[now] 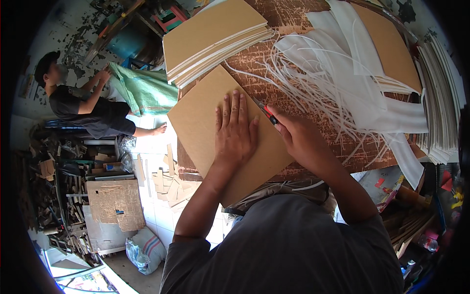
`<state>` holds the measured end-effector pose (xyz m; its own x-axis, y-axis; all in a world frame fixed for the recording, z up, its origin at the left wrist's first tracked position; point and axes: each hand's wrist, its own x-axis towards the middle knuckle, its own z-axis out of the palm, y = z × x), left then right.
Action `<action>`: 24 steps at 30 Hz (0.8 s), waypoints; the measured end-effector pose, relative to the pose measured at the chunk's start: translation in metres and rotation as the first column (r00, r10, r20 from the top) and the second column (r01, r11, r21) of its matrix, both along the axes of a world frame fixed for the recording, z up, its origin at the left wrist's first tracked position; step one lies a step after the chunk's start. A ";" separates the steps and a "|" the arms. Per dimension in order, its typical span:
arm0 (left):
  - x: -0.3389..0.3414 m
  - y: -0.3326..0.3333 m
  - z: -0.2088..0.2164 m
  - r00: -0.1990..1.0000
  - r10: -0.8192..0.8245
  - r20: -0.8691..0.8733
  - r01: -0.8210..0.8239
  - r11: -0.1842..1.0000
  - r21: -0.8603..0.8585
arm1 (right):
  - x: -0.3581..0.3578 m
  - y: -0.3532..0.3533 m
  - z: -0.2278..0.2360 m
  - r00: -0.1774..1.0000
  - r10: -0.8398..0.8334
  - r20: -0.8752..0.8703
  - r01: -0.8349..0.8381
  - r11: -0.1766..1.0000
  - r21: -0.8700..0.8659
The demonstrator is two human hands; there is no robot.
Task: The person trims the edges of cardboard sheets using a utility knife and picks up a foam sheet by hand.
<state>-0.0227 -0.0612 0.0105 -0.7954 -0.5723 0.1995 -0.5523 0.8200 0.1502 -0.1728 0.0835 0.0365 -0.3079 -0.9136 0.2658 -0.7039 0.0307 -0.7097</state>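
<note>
A brown board (196,110) lies turned at an angle on the scratched wooden table (247,63), its near corner reaching past the table edge toward me. My left hand (235,130) presses flat on the board, fingers stretched out and holding nothing. At the board's right edge my right hand (296,137) is closed around a red and black utility knife (268,113), whose tip points up and to the left along that edge. Many thin white strips (313,93) lie tangled just right of the knife.
A stack of brown boards (215,36) stands at the far left of the table. White foam sheets (342,59) and another brown stack (387,44) lie at the right, beside upright sheets (438,98). Leftward, a person (83,100) holds a green sack (142,88); cardboard scraps (169,186) litter the floor.
</note>
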 end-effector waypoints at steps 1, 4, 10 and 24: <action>0.000 0.000 0.000 1.000 0.001 0.001 -0.001 1.000 -0.006 | 0.000 0.000 0.001 1.000 0.002 -0.002 -0.002 1.000 0.002; -0.001 0.000 -0.003 1.000 0.001 0.005 -0.001 1.000 -0.018 | -0.005 -0.003 0.001 1.000 0.025 0.013 -0.025 0.999 0.032; 0.000 -0.001 -0.004 1.000 -0.006 -0.004 0.005 0.999 -0.043 | -0.006 0.009 0.018 0.999 0.052 0.017 -0.053 0.996 0.078; -0.002 0.001 -0.008 0.999 -0.007 -0.034 0.005 0.998 -0.065 | 0.004 0.053 0.027 0.997 0.029 0.071 -0.045 0.972 0.232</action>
<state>-0.0249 -0.0604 0.0024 -0.7908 -0.5524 0.2635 -0.5426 0.8320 0.1157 -0.1684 0.1365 0.0639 -0.2821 -0.9591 0.0241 -0.6594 0.1756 -0.7310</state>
